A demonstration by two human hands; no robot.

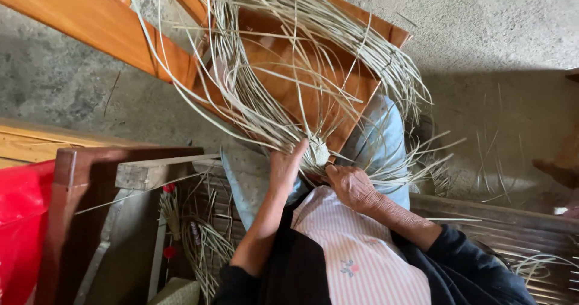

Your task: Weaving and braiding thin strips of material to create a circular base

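A small woven disc of pale straw sits on my lap, with many long thin strands fanning up and away from it in a wide loop. My left hand grips the disc's left edge, fingers curled over the strands. My right hand pinches the disc's lower right edge. Both hands touch the weaving. My knees are in light blue trousers, and a pink striped apron covers my front.
An orange wooden stool or frame lies tipped under the strands on the grey concrete floor. A dark wooden chair frame and a red plastic bag stand at left. Loose straw bundles lie below, more at right.
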